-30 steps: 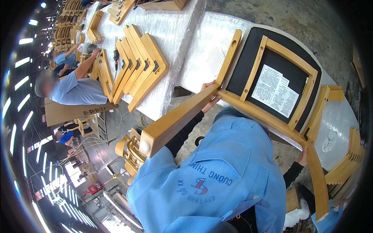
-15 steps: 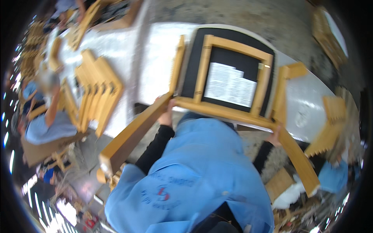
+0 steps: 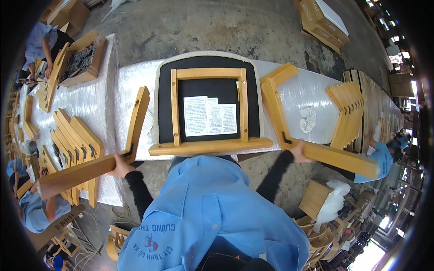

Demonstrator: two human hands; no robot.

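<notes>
In front of me an upside-down chair seat [image 3: 165,86] lies on the wrapped table, with a black underside, pale rim and paper labels [image 3: 196,116]. On it rests a wooden frame [image 3: 210,73], whose long front rail [image 3: 212,146] faces me. My left hand [image 3: 121,166] is closed round an angled wooden chair leg [image 3: 83,172], near its bend, left of the seat and apart from the rail. My right hand [image 3: 300,152] grips a matching angled wooden leg [image 3: 337,161] near its bend, just right of the rail's end.
Stacked angled wooden legs stand on the table at left [image 3: 79,147] and right [image 3: 346,110]. A crumpled white wrapper [image 3: 308,119] lies near the right stack. At far left a person [image 3: 43,45] works beside a hardware box [image 3: 83,58]. Cardboard boxes [image 3: 323,22] sit on the floor beyond.
The whole view has turned and steadied. Both legs have moved outward; the left one now stands clear of the rail's end that it met before. Each hand keeps its grip.
</notes>
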